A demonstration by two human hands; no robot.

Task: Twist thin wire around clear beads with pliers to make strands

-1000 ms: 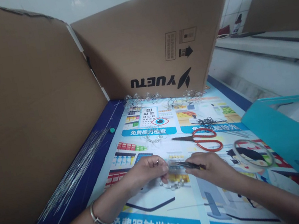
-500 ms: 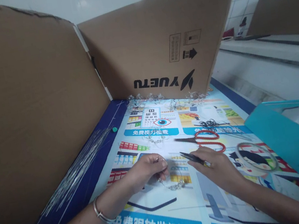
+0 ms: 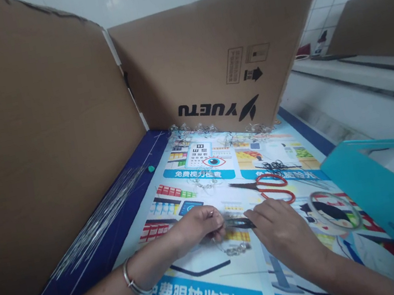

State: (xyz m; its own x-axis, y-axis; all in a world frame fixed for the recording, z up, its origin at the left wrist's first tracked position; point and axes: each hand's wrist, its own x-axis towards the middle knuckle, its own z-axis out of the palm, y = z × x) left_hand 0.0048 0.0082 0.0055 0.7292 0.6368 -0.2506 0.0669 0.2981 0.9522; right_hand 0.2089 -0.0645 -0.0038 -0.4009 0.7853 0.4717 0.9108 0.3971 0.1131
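My left hand (image 3: 205, 223) pinches a thin wire loop strung with clear beads, a beaded bracelet (image 3: 236, 250) that hangs below the fingers. My right hand (image 3: 285, 226) is wrapped round small dark pliers (image 3: 241, 222). Their jaws point left and reach close to the left fingertips; blur hides whether they touch the wire. Beyond the hands lie scissors (image 3: 272, 187) with red handles. Another beaded loop (image 3: 205, 182) rests on the printed sheet farther back.
Straight wires (image 3: 99, 220) lie along the left side by a cardboard wall (image 3: 45, 133). More beaded pieces (image 3: 197, 129) line the back cardboard panel (image 3: 212, 58). On the right are a clear ring (image 3: 335, 209), a turquoise box (image 3: 372, 188) and dark wire coils (image 3: 276, 166).
My right hand has brought the pliers left, and their jaws are now near my left fingertips. My left hand keeps its pinch on the bracelet, almost in place.
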